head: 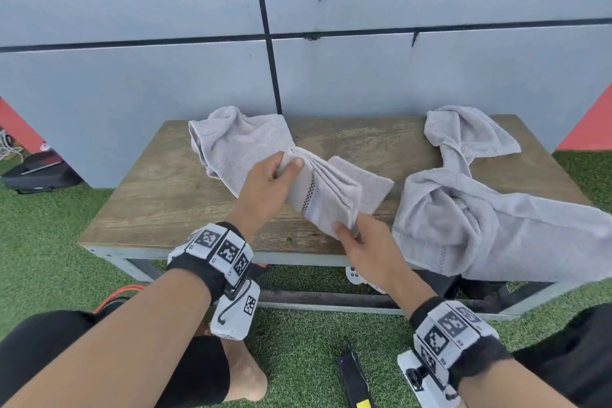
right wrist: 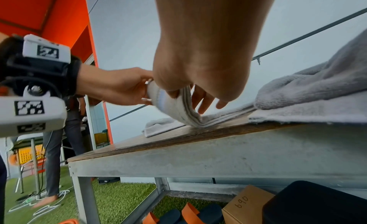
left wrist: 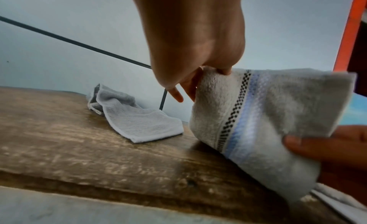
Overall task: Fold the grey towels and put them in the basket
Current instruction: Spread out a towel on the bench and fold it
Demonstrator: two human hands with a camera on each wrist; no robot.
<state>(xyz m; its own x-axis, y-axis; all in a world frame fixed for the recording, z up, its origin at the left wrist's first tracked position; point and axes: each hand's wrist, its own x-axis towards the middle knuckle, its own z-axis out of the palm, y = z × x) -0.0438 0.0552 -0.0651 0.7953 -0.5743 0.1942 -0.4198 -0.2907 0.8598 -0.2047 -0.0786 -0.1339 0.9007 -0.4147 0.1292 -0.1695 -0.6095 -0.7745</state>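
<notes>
A grey towel (head: 323, 195) with a checked band lies partly folded in the middle of the wooden table (head: 159, 195). My left hand (head: 268, 189) pinches its upper left edge, thumb on top. My right hand (head: 367, 248) pinches its lower corner near the table's front. The left wrist view shows the towel (left wrist: 264, 122) lifted off the table, and the right wrist view shows its stacked layers (right wrist: 178, 108) between both hands. The towel's unfolded end (head: 231, 142) trails to the back left. A second grey towel (head: 480, 209) lies crumpled at the right. No basket is in view.
The table stands against a grey panel wall (head: 298, 43) on green artificial turf (head: 49, 242). The second towel overhangs the front right edge. Under the table are a cardboard box (right wrist: 244, 203), sandals (right wrist: 188, 213) and a dark object. A person's legs (right wrist: 53, 164) show at the left.
</notes>
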